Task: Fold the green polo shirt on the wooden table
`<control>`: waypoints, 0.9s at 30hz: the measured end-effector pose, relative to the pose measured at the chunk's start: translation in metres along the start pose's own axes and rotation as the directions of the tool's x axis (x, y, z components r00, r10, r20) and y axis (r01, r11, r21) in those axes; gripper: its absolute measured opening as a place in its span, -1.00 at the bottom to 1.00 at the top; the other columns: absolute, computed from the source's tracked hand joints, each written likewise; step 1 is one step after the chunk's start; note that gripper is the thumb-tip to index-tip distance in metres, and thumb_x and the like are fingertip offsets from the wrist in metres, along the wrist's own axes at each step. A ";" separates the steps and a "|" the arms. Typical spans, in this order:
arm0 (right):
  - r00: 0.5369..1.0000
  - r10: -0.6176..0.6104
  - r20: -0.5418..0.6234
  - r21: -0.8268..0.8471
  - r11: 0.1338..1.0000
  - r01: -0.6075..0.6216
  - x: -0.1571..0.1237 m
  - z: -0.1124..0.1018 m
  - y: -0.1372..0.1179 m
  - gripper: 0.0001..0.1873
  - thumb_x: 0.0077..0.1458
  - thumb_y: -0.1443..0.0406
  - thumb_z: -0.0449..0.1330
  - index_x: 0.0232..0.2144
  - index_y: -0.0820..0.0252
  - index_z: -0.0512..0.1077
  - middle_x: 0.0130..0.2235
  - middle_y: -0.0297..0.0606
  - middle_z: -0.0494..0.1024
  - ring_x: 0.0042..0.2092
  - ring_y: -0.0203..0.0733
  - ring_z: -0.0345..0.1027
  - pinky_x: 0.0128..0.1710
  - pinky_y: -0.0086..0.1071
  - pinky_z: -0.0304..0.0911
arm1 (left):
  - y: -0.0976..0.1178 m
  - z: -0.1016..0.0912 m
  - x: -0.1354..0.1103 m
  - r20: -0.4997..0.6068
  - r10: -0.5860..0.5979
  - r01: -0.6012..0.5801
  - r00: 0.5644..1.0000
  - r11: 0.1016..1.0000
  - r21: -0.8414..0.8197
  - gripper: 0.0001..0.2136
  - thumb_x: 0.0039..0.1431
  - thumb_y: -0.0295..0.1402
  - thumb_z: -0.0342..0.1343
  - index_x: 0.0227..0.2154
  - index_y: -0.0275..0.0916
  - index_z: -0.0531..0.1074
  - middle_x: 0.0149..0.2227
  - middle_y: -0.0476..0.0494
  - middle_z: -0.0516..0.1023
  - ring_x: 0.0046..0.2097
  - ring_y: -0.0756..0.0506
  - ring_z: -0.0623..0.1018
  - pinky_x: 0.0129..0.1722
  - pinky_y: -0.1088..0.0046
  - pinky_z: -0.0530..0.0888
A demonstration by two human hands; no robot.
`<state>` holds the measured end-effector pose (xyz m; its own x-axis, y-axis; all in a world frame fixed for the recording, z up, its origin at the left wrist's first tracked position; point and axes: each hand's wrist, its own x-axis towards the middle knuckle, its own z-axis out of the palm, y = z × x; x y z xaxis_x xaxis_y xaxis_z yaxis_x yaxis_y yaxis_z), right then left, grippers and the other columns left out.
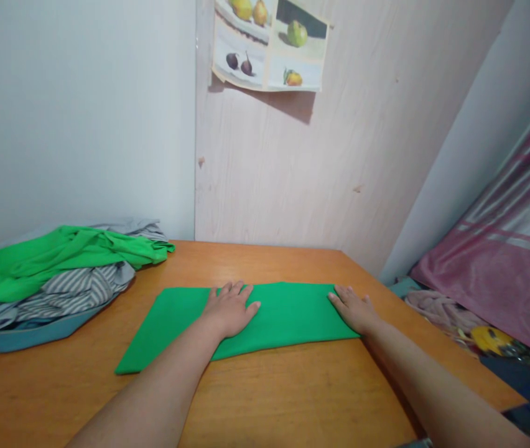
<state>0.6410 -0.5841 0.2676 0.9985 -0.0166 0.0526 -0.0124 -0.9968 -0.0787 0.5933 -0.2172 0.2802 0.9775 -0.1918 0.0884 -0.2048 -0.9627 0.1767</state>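
Note:
A folded green cloth (288, 314) lies flat across the wooden table, as a long band with a slanted left end. My left hand (228, 309) rests palm down on it, left of its middle, with the fingers spread. At the cloth's right end my right hand (353, 309) also lies flat, fingers apart and pointing away from me. Neither hand grips the fabric. Whether the cloth is a garment cannot be made out from its folded shape.
On the left of the table (302, 398), a blue tray (50, 333) bears a heap with a bright green garment (60, 258) and striped fabric (78, 289). Behind stands a wall with a fruit picture (269, 46). Beyond the right edge hangs a pink curtain (493, 267).

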 end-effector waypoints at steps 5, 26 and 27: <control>0.997 0.049 -0.066 -0.011 0.999 -0.050 -0.007 -0.012 -0.002 -0.24 0.29 -0.08 -0.30 0.30 0.28 0.13 0.35 0.01 0.10 0.38 0.15 -0.18 0.26 0.28 -0.33 | 0.000 0.001 0.001 0.004 0.000 0.000 1.000 1.000 -0.001 -0.30 0.26 0.18 -0.38 0.33 -0.05 0.09 0.39 -0.15 0.01 0.36 -0.38 0.04 0.23 -0.21 -0.02; 0.994 -0.105 0.029 0.030 0.994 0.104 -0.047 -0.006 -0.029 -0.07 0.19 -0.26 -0.36 0.38 0.17 -0.09 0.41 -0.18 -0.16 0.41 0.00 -0.38 0.32 0.11 -0.37 | -0.005 0.005 0.004 -0.015 0.014 -0.013 1.000 1.000 0.015 -0.30 0.25 0.20 -0.40 0.33 -0.03 0.08 0.40 -0.14 0.00 0.36 -0.40 0.04 0.23 -0.20 -0.03; 0.996 -0.079 0.028 0.028 0.997 0.078 -0.046 -0.004 -0.022 -0.08 0.19 -0.25 -0.36 0.38 0.16 -0.11 0.42 -0.18 -0.16 0.41 0.02 -0.37 0.31 0.15 -0.37 | -0.005 0.005 0.004 -0.014 0.014 -0.014 1.000 1.000 0.014 -0.30 0.25 0.19 -0.39 0.33 -0.03 0.08 0.39 -0.14 0.00 0.36 -0.40 0.04 0.23 -0.20 -0.03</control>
<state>0.5954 -0.5622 0.2713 0.9975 0.0643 0.0304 0.0671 -0.9925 -0.1026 0.5982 -0.2143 0.2749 0.9737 -0.2025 0.1043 -0.2175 -0.9625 0.1619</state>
